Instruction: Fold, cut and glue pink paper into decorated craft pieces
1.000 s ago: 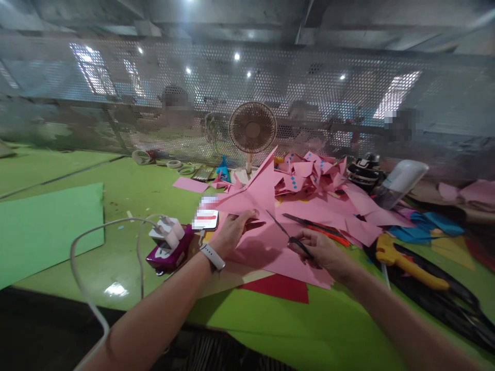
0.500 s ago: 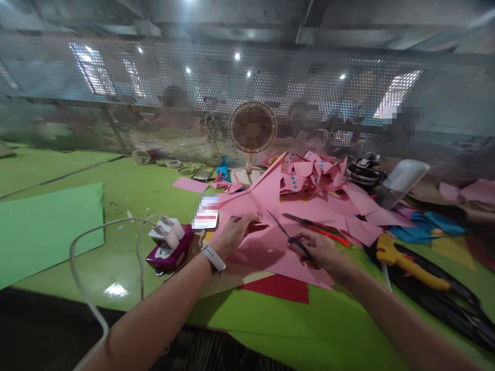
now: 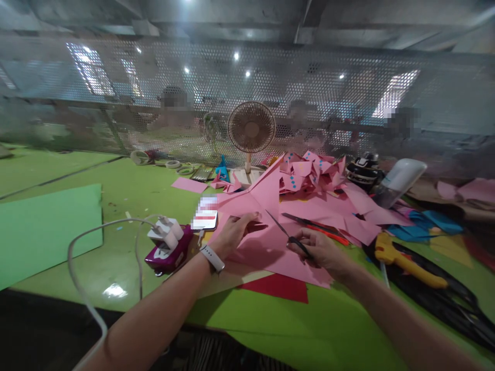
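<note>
My right hand (image 3: 314,248) is closed round the black handles of a pair of scissors (image 3: 279,224), whose blades point up and left over a large sheet of pink paper (image 3: 266,252). Facing it, my left hand (image 3: 240,231) has its fingers curled with the pink paper pinched under the thumb. The sheet is bent, and one part stands up toward the fan. Beneath it lies a piece of red paper (image 3: 288,287). A red-and-black cutter (image 3: 320,226) rests on the pink paper just beyond my right hand.
Folded pink pieces (image 3: 309,172) pile up behind the sheet, near a small fan (image 3: 251,127). On the left are a phone (image 3: 205,214), a purple power strip (image 3: 166,257) with cables and green paper (image 3: 50,232). A yellow glue gun (image 3: 410,265) and a bottle (image 3: 402,180) stand right.
The view has shifted very slightly. Both hands, the scissors and the pink paper keep almost the same positions.
</note>
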Available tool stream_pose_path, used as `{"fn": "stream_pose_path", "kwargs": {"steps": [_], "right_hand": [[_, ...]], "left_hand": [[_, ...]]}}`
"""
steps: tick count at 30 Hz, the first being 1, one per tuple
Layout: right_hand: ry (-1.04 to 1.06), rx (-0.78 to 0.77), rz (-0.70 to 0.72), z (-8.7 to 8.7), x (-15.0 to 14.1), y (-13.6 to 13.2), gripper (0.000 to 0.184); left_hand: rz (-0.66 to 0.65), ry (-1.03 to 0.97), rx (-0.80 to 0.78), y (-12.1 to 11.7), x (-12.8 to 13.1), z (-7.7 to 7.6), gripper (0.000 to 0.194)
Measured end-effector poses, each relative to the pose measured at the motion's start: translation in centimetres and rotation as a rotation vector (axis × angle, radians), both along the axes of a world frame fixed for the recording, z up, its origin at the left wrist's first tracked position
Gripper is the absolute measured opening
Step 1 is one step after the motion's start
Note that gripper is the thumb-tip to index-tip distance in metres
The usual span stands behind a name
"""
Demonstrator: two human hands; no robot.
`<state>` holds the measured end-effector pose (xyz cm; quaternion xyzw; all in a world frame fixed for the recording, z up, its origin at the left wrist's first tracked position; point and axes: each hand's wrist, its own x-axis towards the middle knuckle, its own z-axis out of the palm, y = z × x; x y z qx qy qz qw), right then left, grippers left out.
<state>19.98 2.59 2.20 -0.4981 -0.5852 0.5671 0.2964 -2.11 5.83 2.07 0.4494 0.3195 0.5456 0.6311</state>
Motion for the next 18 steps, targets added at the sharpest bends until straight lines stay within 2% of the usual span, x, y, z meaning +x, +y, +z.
{"fn": "stream_pose_path", "kwargs": {"steps": [8,18], "right_hand": [[-0.021,0.028,-0.01,0.1,-0.5,-0.2,0.041],[0.026,0.002,0.006,0.0,-0.3,-0.2,0.04]], "left_hand": [[-0.045,0.062,-0.079,-1.0,0.3,1.3,0.011],[-0.063,0.044,-0.048,-0.4,0.3,-0.2,0.017]]}}
